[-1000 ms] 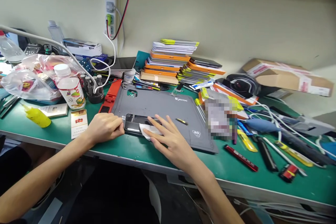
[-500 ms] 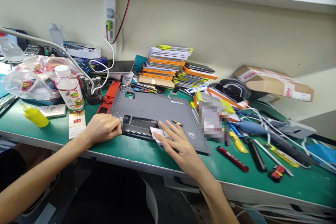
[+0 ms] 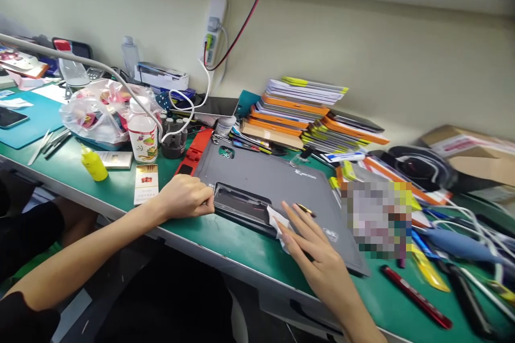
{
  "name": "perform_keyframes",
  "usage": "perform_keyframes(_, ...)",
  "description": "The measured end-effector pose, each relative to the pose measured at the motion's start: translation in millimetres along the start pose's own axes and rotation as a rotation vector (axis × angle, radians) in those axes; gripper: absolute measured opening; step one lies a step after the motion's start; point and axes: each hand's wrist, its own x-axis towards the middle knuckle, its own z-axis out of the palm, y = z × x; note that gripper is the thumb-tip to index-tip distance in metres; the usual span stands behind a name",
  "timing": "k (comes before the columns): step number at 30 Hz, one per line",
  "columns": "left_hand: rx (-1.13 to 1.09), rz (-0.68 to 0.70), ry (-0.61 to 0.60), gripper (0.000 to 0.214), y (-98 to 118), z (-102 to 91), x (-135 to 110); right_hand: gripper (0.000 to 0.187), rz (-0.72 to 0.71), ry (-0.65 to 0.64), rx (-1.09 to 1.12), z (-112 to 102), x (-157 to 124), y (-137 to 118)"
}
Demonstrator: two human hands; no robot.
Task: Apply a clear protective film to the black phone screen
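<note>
At the far left of the frame, a teal mat point(image 3: 38, 110) lies on the green table point(image 3: 237, 249), with a dark handset point(image 3: 11, 118) at the picture's edge. Just right of it, slim metal tools point(image 3: 54, 143) lie near a clear plastic bag point(image 3: 96, 110) of wrapped items. Below the bag, a yellow squeeze bottle point(image 3: 95, 165) leans to one side; a white-capped bottle point(image 3: 144, 142) with a fruit label stands upright to its right, above a small white-and-gold carton point(image 3: 146, 185).

Left of centre, the left hand point(image 3: 187, 196) is curled into a fist, its folded fingers against the left end of the phone; whether they pinch its edge cannot be told. The phone point(image 3: 241, 203) lies flat, dark face up, at the centre of the frame, along the near edge of a grey mat point(image 3: 265, 171). A crumpled white wipe point(image 3: 279, 223) covers its right end, under the fingertips of the right hand point(image 3: 322, 257), whose fingers are spread and extended. A small gold-and-black piece point(image 3: 306, 210) lies on the mat just beyond them.

Above the mat, flat boxes point(image 3: 298, 110) are stacked in orange, white and grey. At lower right lies a red pen-shaped object point(image 3: 416, 297), and a cardboard box point(image 3: 483, 169) sits at the right edge.
</note>
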Motion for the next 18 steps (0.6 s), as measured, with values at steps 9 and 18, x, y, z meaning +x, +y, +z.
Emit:
perform_keyframes(9, -0.008, -0.015, -0.014, 0.026, 1.4, 0.7, -0.8, 0.041, -0.113, 0.017, -0.057, -0.3, -3.7, 0.3)
perform_keyframes(18, 0.048, -0.004, -0.029, 0.023, 2.4, -2.1, -0.7, 0.048, 0.046, -0.014, -0.139, 9.7, 13.7, 5.3)
